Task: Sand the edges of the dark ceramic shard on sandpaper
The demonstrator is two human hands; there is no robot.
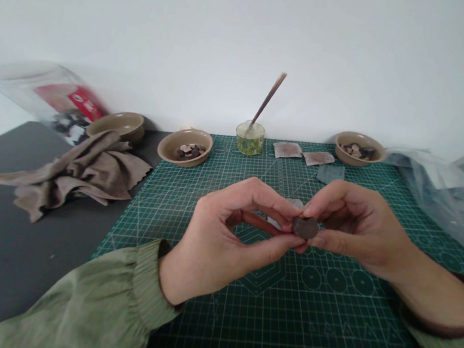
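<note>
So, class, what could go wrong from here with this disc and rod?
The small disc, pinched at the right hand's fingertips, might slip onto the mat. The rod in the left hand could skid off its edge. The jar, with its leaning brush, could tip if reached past.

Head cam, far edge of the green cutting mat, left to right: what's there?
tan bowl of chips → glass jar with wooden stick → two brownish sheets → second tan bowl of chips

Single head-worn camera, close above, facing forward and down over left hand point(212, 243), right hand point(354, 224), onto green cutting mat point(315, 335).
</note>
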